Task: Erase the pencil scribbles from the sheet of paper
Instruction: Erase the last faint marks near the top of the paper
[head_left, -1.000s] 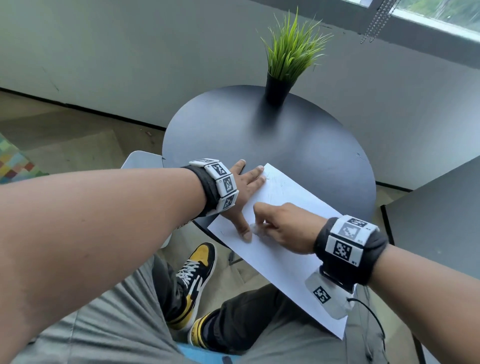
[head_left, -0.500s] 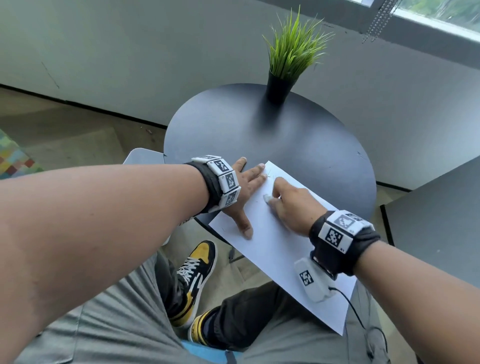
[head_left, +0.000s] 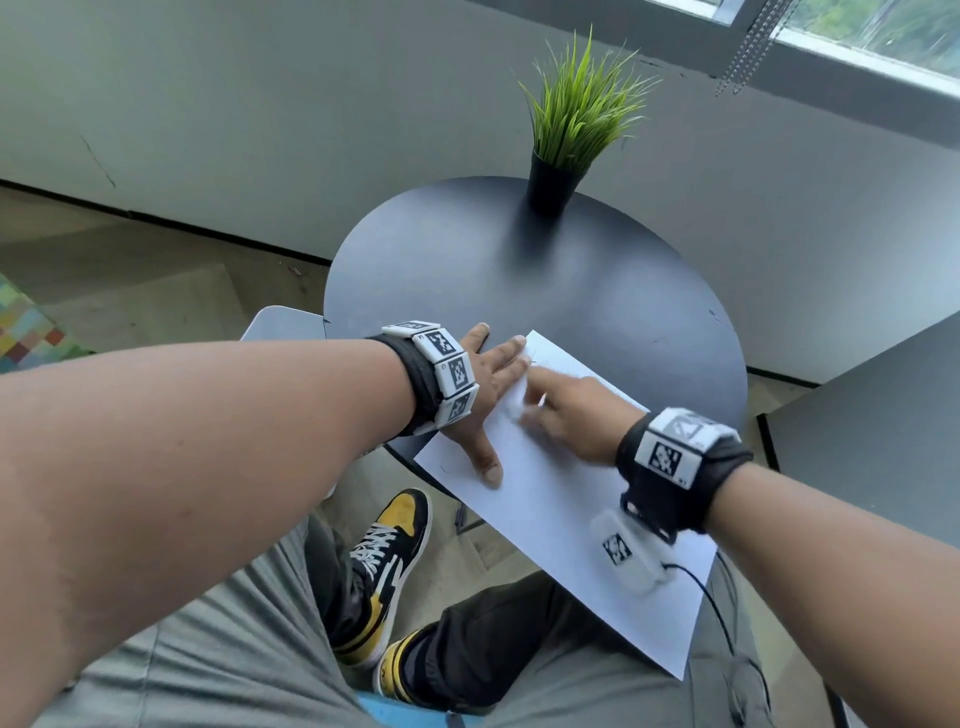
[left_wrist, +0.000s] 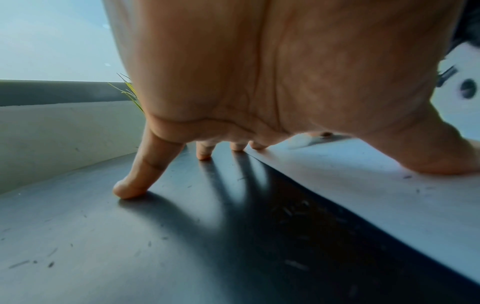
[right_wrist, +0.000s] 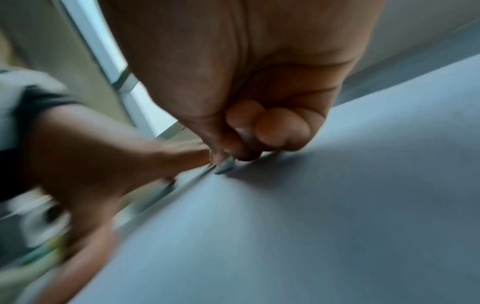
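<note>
White paper lies slantwise across the near edge of the round black table, its near corner hanging past the rim over the person's lap. Faint pencil marks show near its far corner. The left hand lies flat with fingers spread wide — thumb on the sheet, little finger on the bare tabletop at the sheet's left edge. The right hand, blurred, sits on the sheet just beside the left, its fingers curled and pinching a small pale eraser whose tip touches the paper. A potted grass plant stands at the table's far edge.
</note>
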